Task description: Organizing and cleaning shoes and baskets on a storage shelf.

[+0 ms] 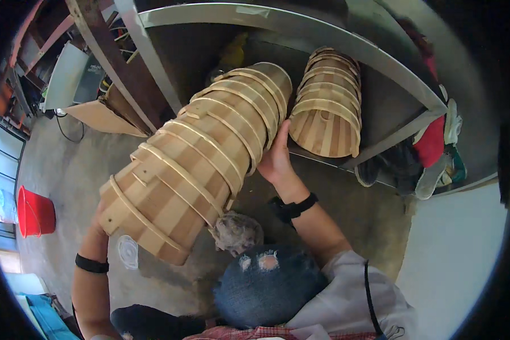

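A long nested stack of wooden stave buckets, banded with pale wooden hoops, lies tilted across both my hands. My right hand supports its lower right side near the upper end, with the thumb raised along the hoops. At the near left end, my left hand grips the rim, its fingers mostly hidden behind the wood. Just right of the held stack, a second nested stack of wooden buckets lies on a metal shelf, its open mouth facing me.
The metal shelf frame curves around the stacks. Cloths and gloves hang at its right. A red plastic bucket stands on the floor at left, below a cardboard box. A greyish bundle is beside my knee.
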The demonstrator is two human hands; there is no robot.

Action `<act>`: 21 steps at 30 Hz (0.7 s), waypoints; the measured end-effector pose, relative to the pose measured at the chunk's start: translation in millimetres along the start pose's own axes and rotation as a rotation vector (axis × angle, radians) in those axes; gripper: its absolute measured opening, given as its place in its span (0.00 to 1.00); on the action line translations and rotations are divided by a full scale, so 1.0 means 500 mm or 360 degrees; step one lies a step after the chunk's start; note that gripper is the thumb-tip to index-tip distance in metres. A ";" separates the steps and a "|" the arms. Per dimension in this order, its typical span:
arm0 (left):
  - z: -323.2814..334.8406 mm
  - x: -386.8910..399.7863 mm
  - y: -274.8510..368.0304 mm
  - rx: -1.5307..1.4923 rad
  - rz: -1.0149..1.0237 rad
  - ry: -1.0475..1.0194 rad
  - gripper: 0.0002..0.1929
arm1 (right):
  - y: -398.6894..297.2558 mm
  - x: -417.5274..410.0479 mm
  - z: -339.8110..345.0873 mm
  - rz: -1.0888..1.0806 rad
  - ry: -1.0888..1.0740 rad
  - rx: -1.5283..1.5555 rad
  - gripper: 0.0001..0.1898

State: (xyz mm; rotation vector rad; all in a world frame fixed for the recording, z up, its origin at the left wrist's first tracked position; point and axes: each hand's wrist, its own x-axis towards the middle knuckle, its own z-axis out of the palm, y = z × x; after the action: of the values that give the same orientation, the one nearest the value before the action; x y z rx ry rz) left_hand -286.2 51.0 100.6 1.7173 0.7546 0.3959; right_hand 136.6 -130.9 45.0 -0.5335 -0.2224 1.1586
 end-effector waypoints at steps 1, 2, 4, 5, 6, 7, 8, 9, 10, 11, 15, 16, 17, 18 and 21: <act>0.028 0.005 0.018 -0.0370 -0.0117 0.0043 0.34 | -0.022 -0.012 -0.006 -0.0033 -0.0026 -0.0092 0.48; 0.051 0.009 0.031 -0.0741 -0.0233 0.0086 0.34 | -0.035 -0.024 -0.015 -0.0064 0.0002 -0.0118 0.48; 0.081 0.003 0.038 -0.1100 -0.0340 0.0158 0.34 | -0.042 -0.038 -0.035 -0.0031 0.0015 -0.0133 0.48; 0.091 0.005 0.029 -0.0546 -0.0109 -0.0050 0.34 | -0.038 -0.047 -0.043 -0.0005 0.0044 -0.0160 0.48; 0.109 0.011 0.020 -0.0274 0.0000 -0.0153 0.34 | -0.033 -0.052 -0.049 0.0001 0.0036 -0.0165 0.48; 0.137 0.027 0.023 -0.0008 0.0134 -0.0250 0.34 | -0.038 -0.057 -0.056 -0.0001 0.0014 -0.0215 0.48; 0.175 0.046 0.021 -0.0512 -0.0127 -0.0090 0.35 | -0.038 -0.061 -0.063 -0.0003 -0.0007 -0.0262 0.47; 0.206 0.064 0.033 -0.1005 -0.0392 0.0075 0.37 | -0.037 -0.058 -0.075 -0.0012 -0.0015 -0.0259 0.47; 0.220 0.082 0.040 -0.1004 -0.0384 0.0066 0.37 | -0.033 -0.053 -0.091 -0.0005 0.0032 -0.0260 0.47; 0.228 0.099 0.050 -0.0700 -0.0318 0.0005 0.36 | -0.029 -0.045 -0.103 0.0004 0.0076 -0.0260 0.46; 0.254 0.151 0.078 -0.0306 0.0003 -0.0043 0.33 | -0.038 -0.051 -0.081 0.0050 0.0205 -0.0349 0.49; 0.252 0.158 0.086 -0.0252 0.0153 -0.0037 0.33 | -0.040 -0.047 -0.076 -0.0044 0.0208 -0.0438 0.49; 0.250 0.166 0.094 -0.0201 0.0302 -0.0027 0.32 | -0.043 -0.044 -0.071 -0.0137 0.0211 -0.0528 0.49; 0.232 0.176 0.087 -0.0146 0.0123 0.0039 0.31 | -0.040 -0.041 -0.069 -0.0132 0.0219 -0.0524 0.49; 0.186 0.204 0.077 0.0205 0.0167 -0.0051 0.31 | -0.023 -0.023 -0.077 -0.0177 0.0302 -0.0480 0.41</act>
State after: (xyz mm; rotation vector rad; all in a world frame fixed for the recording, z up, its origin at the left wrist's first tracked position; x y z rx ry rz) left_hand -142.9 45.7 98.3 1.8852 0.6810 0.3976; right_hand 158.2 -155.9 19.0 -0.8814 -0.2614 0.9643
